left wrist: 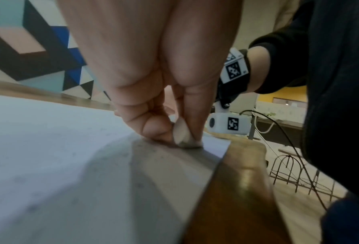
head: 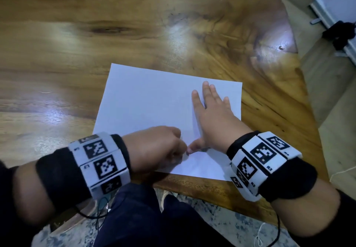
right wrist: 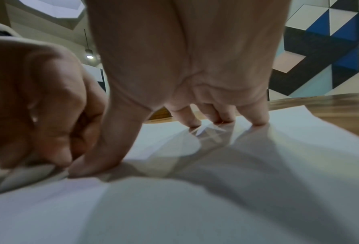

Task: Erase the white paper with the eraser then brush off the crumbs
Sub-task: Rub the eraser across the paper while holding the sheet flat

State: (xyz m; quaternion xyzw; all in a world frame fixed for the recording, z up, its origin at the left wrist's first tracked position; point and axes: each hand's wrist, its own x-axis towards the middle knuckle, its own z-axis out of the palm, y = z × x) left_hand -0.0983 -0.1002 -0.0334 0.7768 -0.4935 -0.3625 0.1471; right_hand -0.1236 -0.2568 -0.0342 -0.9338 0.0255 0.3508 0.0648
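Observation:
A white paper (head: 154,100) lies on the wooden table (head: 96,44) near its front edge. My left hand (head: 159,148) pinches a small pale eraser (left wrist: 184,134) between thumb and fingers and presses its tip onto the paper (left wrist: 49,156) near the front edge. In the right wrist view the eraser (right wrist: 26,175) shows at the left, just beside my right thumb. My right hand (head: 210,115) lies flat on the paper's right half with straight, spread fingers (right wrist: 256,115), holding the sheet (right wrist: 195,206) down. Faint specks dot the sheet in the left wrist view.
The table's front edge (left wrist: 243,173) runs just below the paper, with my dark-clothed legs (head: 146,217) under it. The table's right edge (head: 300,69) drops to a light floor. A white frame with black cables (head: 342,32) stands at far right.

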